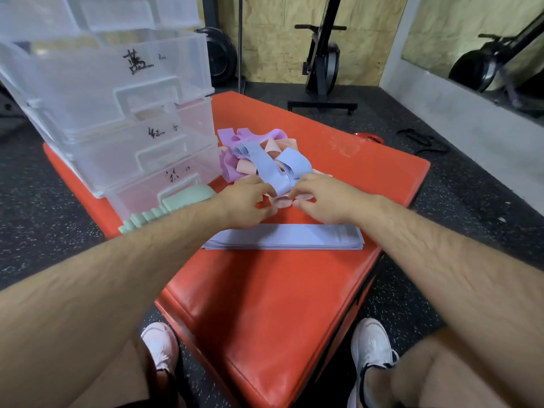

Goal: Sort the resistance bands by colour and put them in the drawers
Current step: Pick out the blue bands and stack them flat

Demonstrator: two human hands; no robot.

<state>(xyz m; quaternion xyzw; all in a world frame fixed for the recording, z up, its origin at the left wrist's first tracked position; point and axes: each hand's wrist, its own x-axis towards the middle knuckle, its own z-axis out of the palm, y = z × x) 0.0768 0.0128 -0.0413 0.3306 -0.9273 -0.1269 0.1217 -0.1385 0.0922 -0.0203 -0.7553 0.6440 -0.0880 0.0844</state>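
A blue resistance band (275, 169) is pinched at its near end by both the left hand (245, 203) and the right hand (326, 201), evidently to free it from the tangled pile (235, 151) beside the labelled drawers (141, 113). A flat stack of blue bands (282, 237) is kept nearby on the red mat (279, 304), presumably as its colour group.

The left arm is hiding most of the green bands (164, 209). The top edge is cutting off the uppermost drawer (97, 13). The handwritten labels (137, 61) are staying too blurry to read. Both hands are covering the pile's (265, 154) near edge.
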